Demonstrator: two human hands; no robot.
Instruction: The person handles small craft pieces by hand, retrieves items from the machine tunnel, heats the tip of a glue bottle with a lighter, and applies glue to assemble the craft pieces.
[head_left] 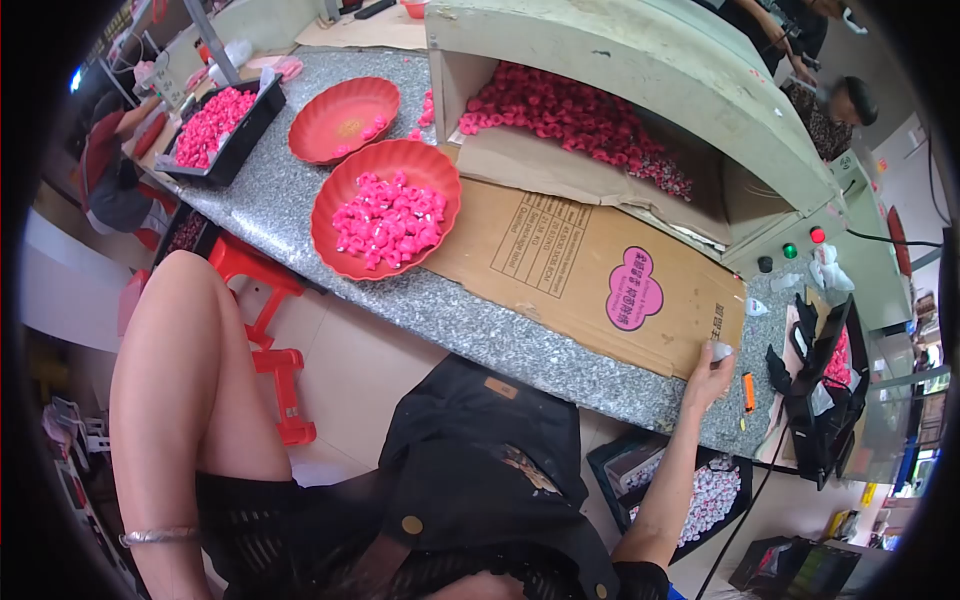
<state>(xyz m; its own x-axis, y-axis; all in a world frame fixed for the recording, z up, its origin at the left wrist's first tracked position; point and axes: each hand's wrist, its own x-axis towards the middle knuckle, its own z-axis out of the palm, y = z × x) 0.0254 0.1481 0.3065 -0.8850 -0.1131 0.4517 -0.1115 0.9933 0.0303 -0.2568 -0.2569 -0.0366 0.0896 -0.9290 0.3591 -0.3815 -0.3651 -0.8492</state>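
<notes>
My right hand (708, 378) is at the near right corner of a flat brown cardboard sheet (590, 290) with a pink printed label. Its fingers are closed at that corner, and something white covers the fingertips. My left arm is bent with the elbow raised, a silver bracelet (160, 537) at the wrist. The left hand runs out of the bottom of the picture. Beyond the sheet's left end stands a scalloped red bowl (325, 230) holding many small bright pink pieces. A second red bowl (335, 115) behind it holds only a few.
The sheet leads into a pale machine's opening (590, 165), where many pink pieces lie. A black tray (262, 120) of pink pieces stands far left. An orange cutter (748, 393) and black bins (825, 400) are at right. Red stools (283, 395) stand below. Other people are in the background.
</notes>
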